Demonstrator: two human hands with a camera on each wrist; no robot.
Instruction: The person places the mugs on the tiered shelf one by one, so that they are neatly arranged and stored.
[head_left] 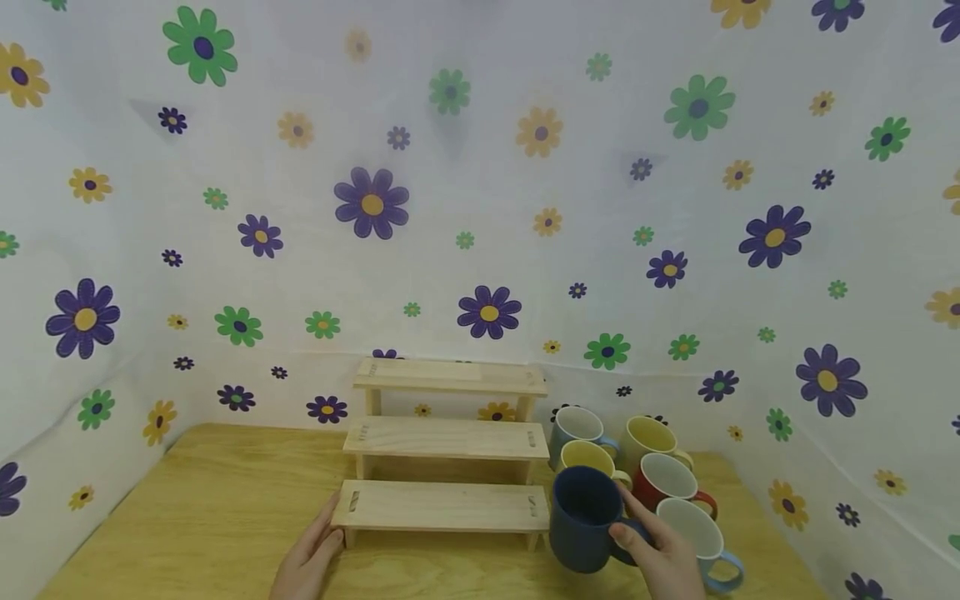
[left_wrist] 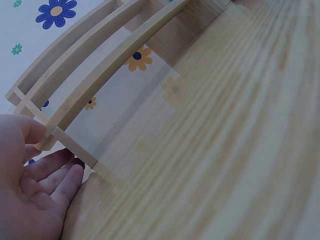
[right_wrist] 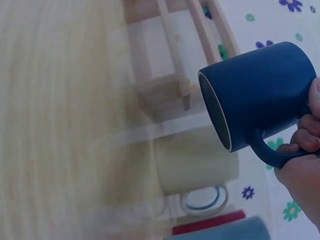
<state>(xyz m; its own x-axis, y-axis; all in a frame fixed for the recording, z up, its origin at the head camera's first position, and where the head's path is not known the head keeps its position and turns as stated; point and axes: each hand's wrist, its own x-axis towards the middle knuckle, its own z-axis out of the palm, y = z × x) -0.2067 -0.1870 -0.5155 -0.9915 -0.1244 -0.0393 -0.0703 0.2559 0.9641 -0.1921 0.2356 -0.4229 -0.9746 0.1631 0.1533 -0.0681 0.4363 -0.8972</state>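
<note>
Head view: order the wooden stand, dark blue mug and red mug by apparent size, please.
1. Wooden stand
2. Dark blue mug
3. Red mug, partly hidden
The dark blue mug looks nearer the camera, so the mugs' true sizes are unsure.

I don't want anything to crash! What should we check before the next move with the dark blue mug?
1. Right hand gripping the dark blue mug: ok, by its handle.
2. Bottom step free of mugs: ok.
3. Left hand at that step's left end: ok.
4. Dark blue mug apart from the front yellow mug: cannot tell, they overlap in view.
5. Dark blue mug empty: cannot tell, too dark inside.
</note>
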